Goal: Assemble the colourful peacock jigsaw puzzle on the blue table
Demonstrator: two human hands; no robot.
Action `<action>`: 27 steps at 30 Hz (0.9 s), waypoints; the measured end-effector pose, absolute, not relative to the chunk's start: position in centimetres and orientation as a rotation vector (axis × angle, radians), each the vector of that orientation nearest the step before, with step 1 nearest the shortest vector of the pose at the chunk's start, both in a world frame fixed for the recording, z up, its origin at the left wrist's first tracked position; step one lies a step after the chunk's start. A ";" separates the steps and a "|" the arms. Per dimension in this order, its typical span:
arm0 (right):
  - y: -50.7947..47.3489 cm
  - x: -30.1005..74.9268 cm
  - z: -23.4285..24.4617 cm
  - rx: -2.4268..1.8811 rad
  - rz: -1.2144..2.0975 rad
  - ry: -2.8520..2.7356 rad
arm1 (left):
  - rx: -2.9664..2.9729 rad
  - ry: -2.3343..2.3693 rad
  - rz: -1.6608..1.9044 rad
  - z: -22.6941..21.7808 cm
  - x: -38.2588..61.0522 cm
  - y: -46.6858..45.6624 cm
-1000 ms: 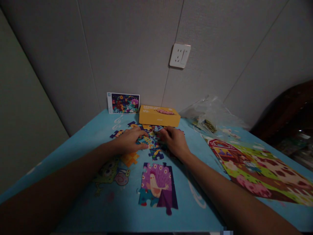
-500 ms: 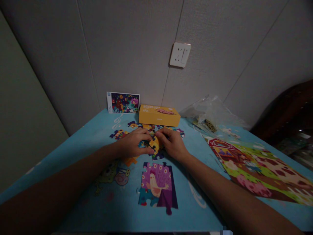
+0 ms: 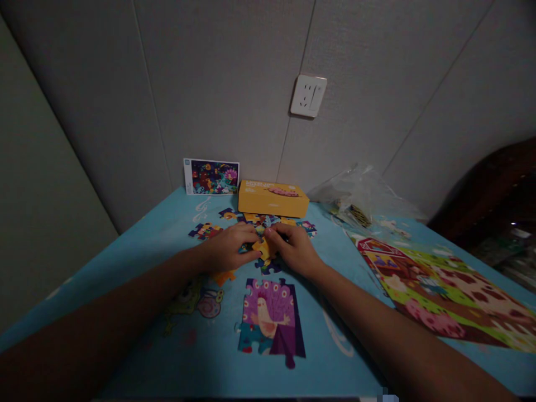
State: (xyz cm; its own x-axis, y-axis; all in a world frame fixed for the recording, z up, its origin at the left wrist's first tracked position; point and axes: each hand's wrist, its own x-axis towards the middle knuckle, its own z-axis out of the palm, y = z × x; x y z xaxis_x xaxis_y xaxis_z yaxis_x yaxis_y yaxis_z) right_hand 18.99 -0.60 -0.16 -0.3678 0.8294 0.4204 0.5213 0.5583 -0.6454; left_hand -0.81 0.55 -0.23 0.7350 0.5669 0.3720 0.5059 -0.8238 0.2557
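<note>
My left hand (image 3: 229,245) is curled over the loose jigsaw pieces at the middle of the table, its thumb at the edge of a yellow puzzle piece (image 3: 262,248). From the other side, my right hand (image 3: 296,249) pinches at the same yellow piece with thumb and forefinger. Both hands partly cover the pile, so some contact points are hidden. More dark and orange puzzle pieces (image 3: 205,230) lie beside and behind my left hand. Nearer to me rests a joined purple peacock section (image 3: 270,318) made of several pieces.
A yellow box (image 3: 273,200) stands against the wall, with a picture card (image 3: 213,177) leaning to its left. On the right are a clear plastic bag (image 3: 364,195) with pieces inside and a farm puzzle (image 3: 439,290). A blue patterned cloth (image 3: 138,251) covers the table.
The yellow piece, tilted between my hands before, now lies lower and flatter. My right fingers have shifted slightly over it; my left hand has barely moved.
</note>
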 end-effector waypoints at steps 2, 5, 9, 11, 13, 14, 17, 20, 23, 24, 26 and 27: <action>-0.6 19.0 -0.2 -1.082 0.544 -2.065 | 2.805 0.887 0.631 -0.2 -0.8 0.6; -0.6 19.0 -0.2 -1.088 0.567 -2.090 | 2.796 0.912 0.580 0.0 -0.8 0.5; -0.5 18.9 -0.4 -1.111 0.588 -2.095 | 2.778 0.903 0.543 0.2 -1.0 0.4; -0.4 18.8 -0.6 -1.114 0.618 -2.096 | 2.779 0.893 0.530 0.4 -1.0 0.3; -0.2 18.8 -0.8 -1.119 0.645 -2.105 | 2.773 0.890 0.518 0.6 -1.0 0.2; -0.2 18.8 -0.9 -1.123 0.652 -2.108 | 2.766 0.887 0.514 0.7 -1.0 0.2; -0.1 18.9 -0.9 -1.127 0.669 -2.100 | 2.736 0.868 0.528 0.7 -1.0 0.2; -0.2 18.9 -0.7 -1.132 0.682 -2.080 | 2.732 0.873 0.545 0.4 -1.0 0.4; -0.2 18.9 -0.6 -1.152 0.644 -2.039 | 2.719 0.920 0.623 0.2 -1.0 0.6; -0.3 18.9 -0.5 -1.158 0.631 -2.026 | 2.708 0.945 0.661 0.2 -1.0 0.7; -0.3 18.9 -0.5 -1.163 0.622 -2.013 | 2.693 0.986 0.714 0.4 -1.1 0.7; -0.3 18.8 -0.5 -1.162 0.618 -2.013 | 2.693 0.996 0.719 0.5 -1.1 0.7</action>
State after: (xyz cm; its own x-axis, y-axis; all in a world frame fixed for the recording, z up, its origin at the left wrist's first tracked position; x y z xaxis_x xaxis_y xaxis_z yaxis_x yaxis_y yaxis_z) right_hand 18.84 -0.27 -0.54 -0.3345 0.8767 0.3458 0.5314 0.4785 -0.6990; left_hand -1.09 0.69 0.51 0.6584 0.6511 0.3776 0.5633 -0.7590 0.3265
